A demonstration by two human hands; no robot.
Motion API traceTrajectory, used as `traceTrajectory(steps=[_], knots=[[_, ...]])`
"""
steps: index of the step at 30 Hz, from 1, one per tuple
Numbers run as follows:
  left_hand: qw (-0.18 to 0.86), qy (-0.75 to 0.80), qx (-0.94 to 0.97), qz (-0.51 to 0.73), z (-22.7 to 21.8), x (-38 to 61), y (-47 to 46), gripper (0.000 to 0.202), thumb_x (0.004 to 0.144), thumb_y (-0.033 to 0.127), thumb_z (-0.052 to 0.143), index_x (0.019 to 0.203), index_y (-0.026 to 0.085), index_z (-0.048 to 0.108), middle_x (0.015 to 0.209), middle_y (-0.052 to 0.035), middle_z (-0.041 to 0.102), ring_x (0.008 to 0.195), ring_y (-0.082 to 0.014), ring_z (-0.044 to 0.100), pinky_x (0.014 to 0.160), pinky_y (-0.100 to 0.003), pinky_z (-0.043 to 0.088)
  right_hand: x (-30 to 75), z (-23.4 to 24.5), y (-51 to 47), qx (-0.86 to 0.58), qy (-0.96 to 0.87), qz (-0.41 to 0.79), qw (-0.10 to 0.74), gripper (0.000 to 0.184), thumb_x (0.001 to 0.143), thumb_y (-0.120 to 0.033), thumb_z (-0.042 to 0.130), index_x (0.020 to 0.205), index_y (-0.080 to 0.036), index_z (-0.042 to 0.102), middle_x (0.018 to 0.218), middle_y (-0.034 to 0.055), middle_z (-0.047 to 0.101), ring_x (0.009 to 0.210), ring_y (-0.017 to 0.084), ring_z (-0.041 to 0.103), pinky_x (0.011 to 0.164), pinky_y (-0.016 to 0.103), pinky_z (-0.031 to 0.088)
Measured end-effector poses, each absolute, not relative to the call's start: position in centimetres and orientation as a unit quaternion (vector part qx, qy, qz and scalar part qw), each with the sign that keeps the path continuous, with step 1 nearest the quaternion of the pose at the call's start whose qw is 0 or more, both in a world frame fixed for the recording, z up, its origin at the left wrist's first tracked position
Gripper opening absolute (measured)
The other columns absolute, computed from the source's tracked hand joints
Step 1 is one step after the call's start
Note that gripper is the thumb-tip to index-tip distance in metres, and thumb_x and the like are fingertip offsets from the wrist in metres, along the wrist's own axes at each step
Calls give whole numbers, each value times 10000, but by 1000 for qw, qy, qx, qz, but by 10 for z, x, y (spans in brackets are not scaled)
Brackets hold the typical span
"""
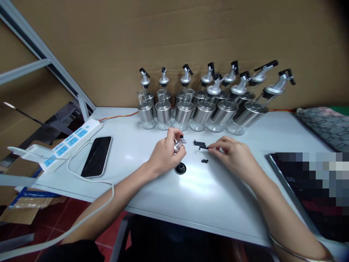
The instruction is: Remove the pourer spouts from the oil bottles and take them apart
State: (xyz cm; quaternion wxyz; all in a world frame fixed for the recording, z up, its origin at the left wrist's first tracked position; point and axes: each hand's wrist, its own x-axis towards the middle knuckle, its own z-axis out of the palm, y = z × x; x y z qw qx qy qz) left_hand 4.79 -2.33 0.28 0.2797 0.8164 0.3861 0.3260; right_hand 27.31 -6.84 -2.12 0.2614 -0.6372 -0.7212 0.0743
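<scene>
My left hand (165, 152) is closed around a small silver pour spout (180, 143), held a little above the white table (141, 189). My right hand (231, 154) pinches a thin black lever piece (200, 145) by one end, its tip pointing toward the spout. Between the hands lie a round black ring (180, 168) and two tiny black bits (204, 161) on the tabletop.
Several glass-and-steel oil bottles (207, 109) with silver spouts stand in rows at the back against cardboard. A black phone (97, 155) and a white power strip (64, 143) lie at left. A dark tray (308, 193) sits at right.
</scene>
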Motion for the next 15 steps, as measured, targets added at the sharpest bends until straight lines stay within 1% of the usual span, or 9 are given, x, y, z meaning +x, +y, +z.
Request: traceTrajectory(steps=[3, 6, 12, 15], knots=[[210, 350, 861, 303, 4, 46, -26, 265, 775, 203, 446, 1034, 189, 390, 878, -35, 615, 587, -119, 564, 572, -248, 418, 268, -25, -67, -649, -715, 106, 235, 194, 841, -192, 534, 842, -160, 725, 825, 64, 664, 699, 182, 622, 671, 295, 463], [157, 309, 888, 303, 5, 44, -29, 250, 784, 190, 428, 1034, 180, 415, 867, -42, 647, 602, -132, 599, 571, -251, 434, 263, -27, -66, -664, -710, 99, 212, 221, 854, -178, 502, 856, -156, 722, 862, 70, 677, 748, 194, 633, 713, 300, 461], [124, 265, 901, 319, -1, 37, -31, 219, 805, 187, 429, 1024, 180, 427, 848, -29, 670, 571, -112, 609, 553, -226, 455, 257, -14, -56, -677, -717, 100, 130, 184, 825, -212, 524, 797, -178, 703, 790, 55, 696, 670, 197, 608, 629, 297, 421], [106, 255, 900, 336, -6, 35, -26, 216, 805, 174, 441, 1021, 175, 431, 840, -27, 673, 557, -109, 609, 533, -217, 455, 257, -2, -47, -668, -733, 84, 100, 155, 780, -198, 551, 746, -187, 701, 769, 55, 695, 630, 186, 590, 584, 285, 386]])
